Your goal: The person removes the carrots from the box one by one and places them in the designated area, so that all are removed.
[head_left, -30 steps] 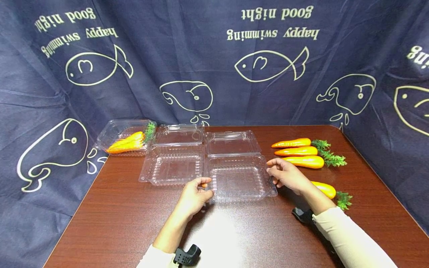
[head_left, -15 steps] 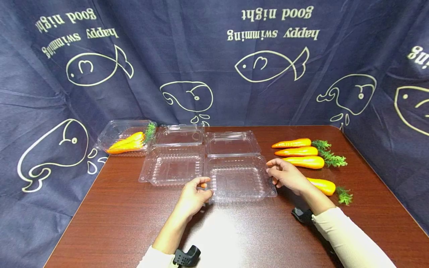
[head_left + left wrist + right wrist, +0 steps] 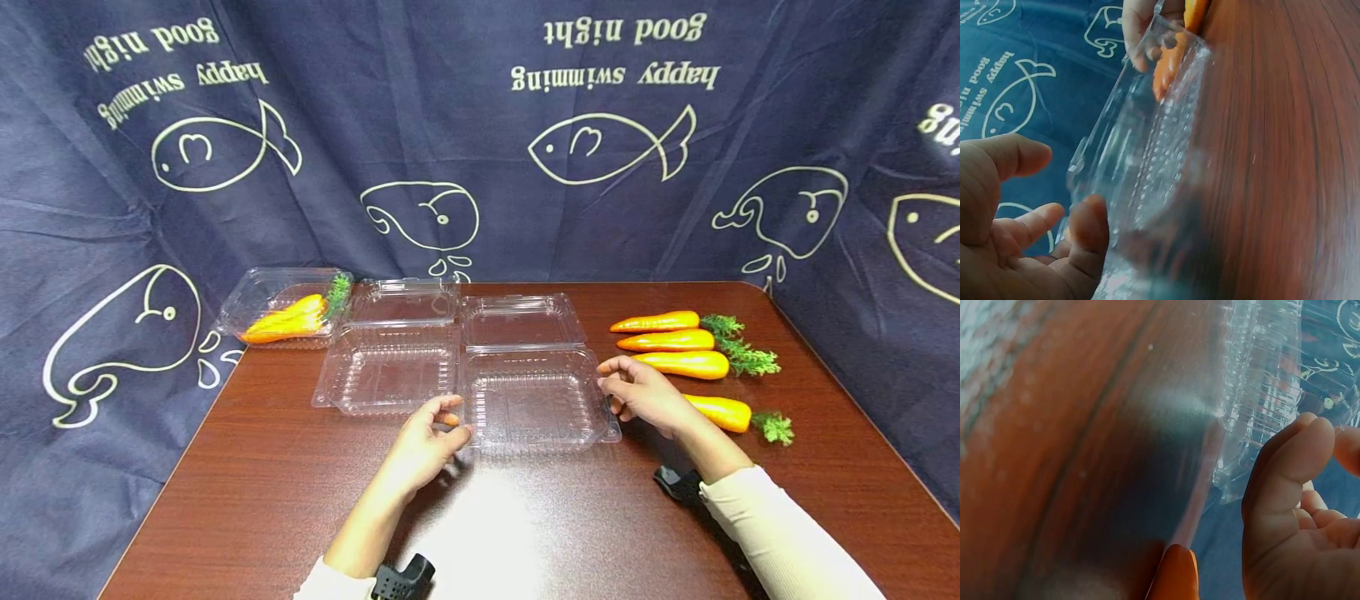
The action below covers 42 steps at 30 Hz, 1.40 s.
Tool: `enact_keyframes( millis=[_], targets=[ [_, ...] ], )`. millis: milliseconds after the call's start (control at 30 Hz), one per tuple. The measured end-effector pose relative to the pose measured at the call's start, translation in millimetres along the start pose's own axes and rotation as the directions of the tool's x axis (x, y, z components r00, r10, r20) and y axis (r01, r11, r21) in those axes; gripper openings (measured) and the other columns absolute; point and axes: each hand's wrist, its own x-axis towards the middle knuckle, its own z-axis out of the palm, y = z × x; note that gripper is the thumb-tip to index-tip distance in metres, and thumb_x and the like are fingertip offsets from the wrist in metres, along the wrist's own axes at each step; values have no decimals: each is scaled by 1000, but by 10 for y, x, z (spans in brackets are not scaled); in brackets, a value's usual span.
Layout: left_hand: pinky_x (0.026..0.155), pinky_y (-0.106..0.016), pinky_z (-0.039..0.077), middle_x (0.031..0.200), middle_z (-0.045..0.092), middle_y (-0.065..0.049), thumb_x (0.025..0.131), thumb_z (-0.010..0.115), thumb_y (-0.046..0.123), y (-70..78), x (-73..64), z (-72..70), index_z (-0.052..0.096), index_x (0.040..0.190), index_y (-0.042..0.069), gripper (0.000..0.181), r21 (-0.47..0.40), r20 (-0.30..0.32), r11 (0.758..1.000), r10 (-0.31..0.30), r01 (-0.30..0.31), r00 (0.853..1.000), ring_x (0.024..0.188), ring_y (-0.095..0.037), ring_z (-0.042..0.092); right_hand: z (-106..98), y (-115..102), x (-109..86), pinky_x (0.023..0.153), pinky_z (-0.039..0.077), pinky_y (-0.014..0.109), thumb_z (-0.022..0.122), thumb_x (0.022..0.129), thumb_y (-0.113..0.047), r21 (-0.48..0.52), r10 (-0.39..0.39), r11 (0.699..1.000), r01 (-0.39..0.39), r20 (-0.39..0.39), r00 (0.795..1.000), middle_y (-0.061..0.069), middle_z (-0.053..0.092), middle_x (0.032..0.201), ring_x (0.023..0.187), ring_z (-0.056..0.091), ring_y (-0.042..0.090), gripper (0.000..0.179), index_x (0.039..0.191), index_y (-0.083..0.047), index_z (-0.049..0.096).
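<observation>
In the head view, a clear plastic hinged container [image 3: 536, 408] lies opened flat in the middle of the table, its lid [image 3: 521, 321] towards the back. My left hand [image 3: 423, 446] is at its near left corner, thumb and fingers spread apart; in the left wrist view the thumb [image 3: 1088, 231] overlaps the plastic edge. My right hand [image 3: 645, 396] pinches the right rim between thumb and index finger, the other fingers curled below. Right of that hand lie several orange carrots [image 3: 667, 340] with green tops. One carrot [image 3: 720, 412] lies nearer, partly hidden by the right wrist.
A second opened clear container [image 3: 393, 375] sits directly left of the first. At the back left, another clear container [image 3: 251, 304] has orange carrots [image 3: 288, 319] in it. A dark blue cloth [image 3: 480, 125] hangs behind the brown table [image 3: 285, 500].
My left hand has drawn back slightly to the left, its fingers off the container's left edge. The nearest carrot on the right has rolled a little towards the back. The right hand stays put.
</observation>
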Motion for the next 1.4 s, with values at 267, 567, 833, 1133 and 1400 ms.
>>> enact_keyframes(
  millis=[267, 567, 833, 1133, 1400],
  targets=[
    [59, -28, 51, 108, 61, -16, 89, 70, 12, 13, -106, -368, 60, 128, 1, 41, 213, -18, 975, 68, -63, 998, 77, -16, 63, -18, 7, -15, 53, 49, 29, 56, 97, -11, 2, 6, 1000, -6, 16, 1000, 11, 55, 89, 65, 55, 17, 38, 127, 8, 45],
    [69, -34, 55, 103, 64, -12, 88, 70, 10, 109, -27, -997, 65, 119, 0, 33, 520, 8, 822, 269, -234, 963, 81, -18, 66, -33, 26, -6, 56, 50, 31, 56, 97, -11, -14, 3, 1000, -3, 25, 1000, 15, 59, 95, 67, 56, 18, 38, 129, 8, 45],
    [78, -51, 52, 107, 63, -28, 91, 63, 15, 336, 408, -1916, 64, 117, -8, 34, 695, -103, 692, 363, -194, 926, 91, -39, 66, -35, 11, -14, 61, 52, 34, 57, 98, -13, -28, 15, 1000, -14, 29, 999, 18, 60, 99, 71, 57, 20, 39, 128, 9, 45],
    [98, -61, 35, 119, 48, -35, 93, 61, 23, 377, 882, -2525, 58, 118, -11, 42, 809, -144, 571, 423, -140, 894, 114, -52, 45, -56, 10, -16, 68, 54, 37, 56, 100, -17, -13, 34, 999, -34, 35, 999, 17, 62, 102, 80, 59, 21, 42, 131, 8, 45],
    [104, -70, 25, 138, 30, -44, 98, 52, 38, 105, 1020, -2670, 45, 134, -10, 61, 825, -170, 565, 253, -3, 952, 126, -63, 29, -117, -1, -45, 76, 57, 42, 55, 101, -18, 31, 9, 999, -11, 64, 998, 31, 53, 126, 103, 64, 33, 45, 134, 10, 41]
  ],
)
